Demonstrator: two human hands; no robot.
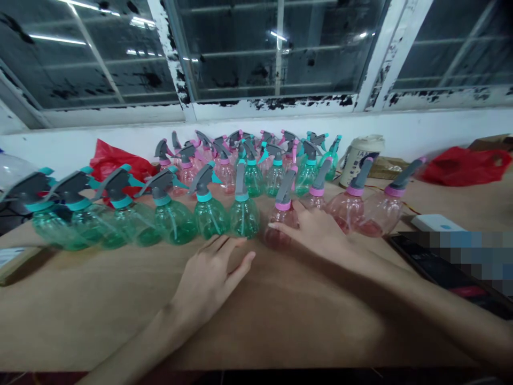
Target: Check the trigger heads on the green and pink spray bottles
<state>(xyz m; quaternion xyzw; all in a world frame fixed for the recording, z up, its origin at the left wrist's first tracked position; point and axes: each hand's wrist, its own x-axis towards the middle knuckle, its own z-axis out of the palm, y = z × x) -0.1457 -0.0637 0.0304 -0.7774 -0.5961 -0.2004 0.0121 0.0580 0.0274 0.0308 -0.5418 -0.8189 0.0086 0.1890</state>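
Note:
A front row of clear spray bottles with grey trigger heads runs across the table. On the left are several green ones, such as the green spray bottle (245,220) at the row's middle; to the right stand several pink ones. My right hand (316,227) is around a pink spray bottle (276,235), thumb across its front and fingers at its far side. That bottle stands upright beside the last green one. My left hand (212,270) is open over the table, fingers stretched toward the base of the green bottles; whether the fingertips touch one I cannot tell.
Behind stands a cluster of pink and green spray bottles (226,176). Red plastic bags (120,160) lie at both sides. A paper cup (358,160), a white box (436,222) and a dark phone-like device (433,267) are at the right. Windows (276,53) rise behind the table (280,321).

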